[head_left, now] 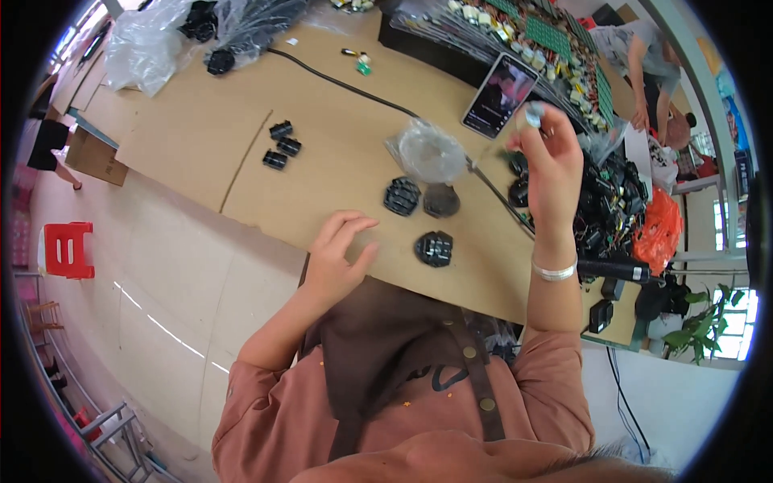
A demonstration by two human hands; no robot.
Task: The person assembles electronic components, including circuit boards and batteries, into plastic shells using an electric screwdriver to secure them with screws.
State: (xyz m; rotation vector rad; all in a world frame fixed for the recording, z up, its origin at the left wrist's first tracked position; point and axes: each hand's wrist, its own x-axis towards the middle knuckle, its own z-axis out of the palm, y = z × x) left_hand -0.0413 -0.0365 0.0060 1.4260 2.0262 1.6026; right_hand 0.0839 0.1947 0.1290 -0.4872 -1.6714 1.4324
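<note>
My left hand (336,256) hovers at the table's near edge, fingers apart and holding nothing. Raised beside the phone (501,95), my right hand (554,165) has thumb and fingers pinched together. A small pale, shiny bit (533,115) shows at its fingertips, too blurred to name. Between my hands lie a ribbed black plastic part (401,196), a smoother dark rounded part (441,201) and another black part (435,249) nearer me. Just beyond them rests a crumpled clear plastic bag (431,151). Three small black pieces (288,146) sit farther left.
A black cable (346,82) crosses the cardboard-covered table (193,153). Circuit boards (547,40) fill a dark box at the back. Black parts (608,197) are heaped at right beside an orange bag (659,233) and a black cylindrical tool (616,269). Another person (640,60) bends at far right.
</note>
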